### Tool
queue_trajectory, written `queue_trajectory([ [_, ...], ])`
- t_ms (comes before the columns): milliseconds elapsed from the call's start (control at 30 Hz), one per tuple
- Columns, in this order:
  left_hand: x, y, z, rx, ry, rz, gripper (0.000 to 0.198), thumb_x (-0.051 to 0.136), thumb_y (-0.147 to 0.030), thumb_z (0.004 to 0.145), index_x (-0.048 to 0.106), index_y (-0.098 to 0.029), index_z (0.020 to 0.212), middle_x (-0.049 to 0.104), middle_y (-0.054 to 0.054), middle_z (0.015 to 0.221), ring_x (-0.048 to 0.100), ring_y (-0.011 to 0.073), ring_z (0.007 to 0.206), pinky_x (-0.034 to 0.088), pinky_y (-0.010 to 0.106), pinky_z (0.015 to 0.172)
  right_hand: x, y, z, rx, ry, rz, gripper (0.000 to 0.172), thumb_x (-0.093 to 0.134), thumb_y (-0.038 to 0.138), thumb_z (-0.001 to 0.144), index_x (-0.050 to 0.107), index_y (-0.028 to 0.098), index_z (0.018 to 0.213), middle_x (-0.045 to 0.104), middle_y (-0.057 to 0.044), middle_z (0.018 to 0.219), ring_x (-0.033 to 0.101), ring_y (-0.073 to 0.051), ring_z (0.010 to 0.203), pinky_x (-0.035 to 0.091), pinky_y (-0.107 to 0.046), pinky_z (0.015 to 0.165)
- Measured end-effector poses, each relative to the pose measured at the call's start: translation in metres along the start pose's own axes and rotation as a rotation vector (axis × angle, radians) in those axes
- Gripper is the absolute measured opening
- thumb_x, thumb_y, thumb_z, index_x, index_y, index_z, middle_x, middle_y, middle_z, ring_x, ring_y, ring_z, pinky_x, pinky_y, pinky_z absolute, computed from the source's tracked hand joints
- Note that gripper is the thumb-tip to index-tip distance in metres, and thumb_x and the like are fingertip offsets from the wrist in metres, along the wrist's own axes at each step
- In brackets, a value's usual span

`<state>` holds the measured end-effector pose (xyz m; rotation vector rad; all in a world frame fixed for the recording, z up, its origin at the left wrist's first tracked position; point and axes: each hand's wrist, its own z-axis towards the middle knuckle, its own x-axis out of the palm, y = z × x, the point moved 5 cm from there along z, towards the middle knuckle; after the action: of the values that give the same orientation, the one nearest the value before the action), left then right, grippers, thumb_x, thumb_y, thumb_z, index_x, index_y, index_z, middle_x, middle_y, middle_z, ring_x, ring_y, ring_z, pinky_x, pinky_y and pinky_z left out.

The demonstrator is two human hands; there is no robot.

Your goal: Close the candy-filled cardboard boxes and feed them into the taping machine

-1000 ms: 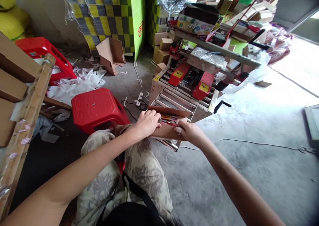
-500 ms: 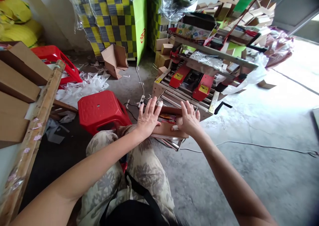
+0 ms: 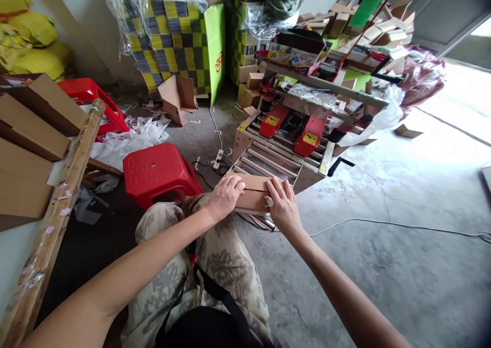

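Box (image 3: 253,193): small, cardboard, centre frame, on the near end of the roller machine (image 3: 286,133). Top flaps appear closed, though the seam is partly hidden under the fingers.

Left hand (image 3: 226,197): fingers curled over the box's left top edge, grasping it.

Right hand (image 3: 282,204): laid flat on the right of the top, fingers extended and pressing, not clenched.

Stool (image 3: 157,171): red, just left of the box.

Cable (image 3: 383,225): on the floor, right of frame.

Cardboard stack (image 3: 26,133): far left.
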<state>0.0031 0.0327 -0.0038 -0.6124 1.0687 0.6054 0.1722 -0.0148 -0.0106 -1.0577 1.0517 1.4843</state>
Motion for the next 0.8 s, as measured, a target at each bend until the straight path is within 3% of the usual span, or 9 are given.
queue_trajectory([
  [133,0.009,0.007,0.000,0.051,-0.036,-0.037,0.019,0.039,-0.021,0.092,0.053,-0.013,0.101,0.048,0.013,0.128,0.040,0.0245,0.125,0.033,0.040,0.105,0.004,-0.003,-0.001,-0.038,0.104,-0.017,0.048,0.031,0.033,0.095,0.032,0.020,0.141,0.021,-0.006,0.149,0.008,-0.033,0.137,0.023,-0.054,0.107],
  [300,0.017,0.016,0.008,0.120,0.078,-0.128,0.032,0.040,-0.031,0.091,0.047,-0.012,0.116,0.041,0.014,0.139,0.026,0.0257,0.135,0.025,0.043,0.110,0.002,-0.009,0.001,-0.033,0.187,-0.062,0.055,0.033,0.050,0.093,0.024,0.029,0.143,0.007,-0.004,0.152,0.000,-0.038,0.137,0.020,-0.063,0.103],
  [400,0.016,0.015,0.008,0.179,0.162,-0.145,0.080,0.055,-0.063,0.073,0.038,-0.008,0.128,0.030,0.020,0.144,0.019,0.0331,0.136,0.018,0.048,0.111,-0.001,-0.014,0.006,-0.071,0.231,-0.067,0.061,0.037,0.058,0.088,0.025,0.033,0.142,0.002,-0.006,0.152,-0.001,-0.040,0.136,0.019,-0.065,0.101],
  [467,0.014,0.013,0.008,0.226,0.213,-0.121,0.106,0.063,-0.071,0.057,0.032,-0.004,0.133,0.024,0.023,0.145,0.015,0.0382,0.135,0.013,0.051,0.111,-0.004,-0.020,0.015,-0.145,0.267,-0.050,0.071,0.043,0.065,0.082,0.024,0.032,0.142,0.000,-0.009,0.152,0.000,-0.041,0.136,0.019,-0.065,0.101],
  [567,0.012,0.016,0.016,0.278,0.283,-0.077,0.102,0.066,-0.062,0.060,0.029,-0.005,0.136,0.023,0.022,0.146,0.015,0.0374,0.135,0.012,0.049,0.111,-0.003,-0.030,0.028,-0.295,0.321,0.003,0.088,0.051,0.072,0.072,0.023,0.030,0.143,0.007,-0.012,0.151,0.007,-0.040,0.136,0.020,-0.061,0.103],
  [633,0.014,0.021,0.029,0.324,0.327,-0.062,0.096,0.066,-0.056,0.064,0.028,-0.008,0.138,0.024,0.020,0.146,0.017,0.0354,0.135,0.012,0.048,0.110,-0.002,-0.032,0.032,-0.330,0.320,0.045,0.089,0.055,0.071,0.071,0.025,0.029,0.143,0.016,-0.014,0.148,0.016,-0.037,0.134,0.025,-0.055,0.103],
  [700,0.018,0.028,0.044,0.385,0.365,-0.046,0.095,0.070,-0.049,0.062,0.027,-0.014,0.139,0.024,0.016,0.148,0.018,0.0334,0.135,0.011,0.048,0.110,-0.003,-0.027,0.029,-0.253,0.260,0.057,0.084,0.057,0.065,0.073,0.027,0.027,0.142,0.021,-0.015,0.144,0.024,-0.036,0.130,0.032,-0.051,0.100],
  [800,0.028,0.033,0.066,0.445,0.368,-0.014,0.094,0.073,-0.028,0.061,0.023,-0.025,0.141,0.019,0.009,0.151,0.015,0.0294,0.138,0.010,0.051,0.110,-0.010,-0.008,0.011,-0.019,0.126,-0.017,0.080,0.059,0.057,0.075,0.028,0.026,0.141,0.020,-0.017,0.142,0.027,-0.040,0.125,0.036,-0.053,0.093],
])
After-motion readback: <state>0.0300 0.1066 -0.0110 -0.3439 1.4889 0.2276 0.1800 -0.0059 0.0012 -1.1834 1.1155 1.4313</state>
